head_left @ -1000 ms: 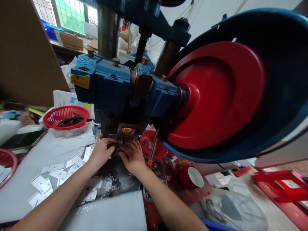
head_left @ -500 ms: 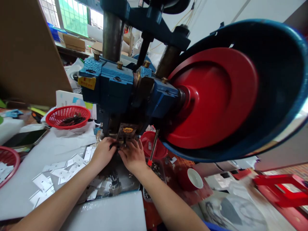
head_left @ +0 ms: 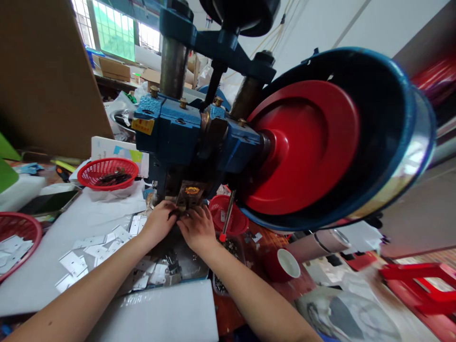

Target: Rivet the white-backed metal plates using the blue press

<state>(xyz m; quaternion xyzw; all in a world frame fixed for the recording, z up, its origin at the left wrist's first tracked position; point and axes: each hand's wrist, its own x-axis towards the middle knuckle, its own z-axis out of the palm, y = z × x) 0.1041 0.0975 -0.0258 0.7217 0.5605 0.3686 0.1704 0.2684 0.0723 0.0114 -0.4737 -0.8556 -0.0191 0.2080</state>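
A blue bench press stands in front of me, and both my hands reach in at the foot of its ram. My left hand is closed, thumb and fingers pinched by the die. Close beside it, my right hand has its fingers bent against the die's front, the thumb pointing towards my left hand. Whatever lies between the fingertips is dark, small and mostly hidden. Flat white metal plates lie scattered left of my left forearm. Small dark metal parts and more plates rest below my hands.
The large red flywheel in its blue guard juts out at right. Red baskets stand at the left, far left and behind my right hand. A red-tipped rod, a tub of small parts and a red cup are nearby.
The view has shifted slightly, so the press and baskets sit a little differently. Both hands stay at the die; the dark piece seen by my left fingers earlier is now harder to see.
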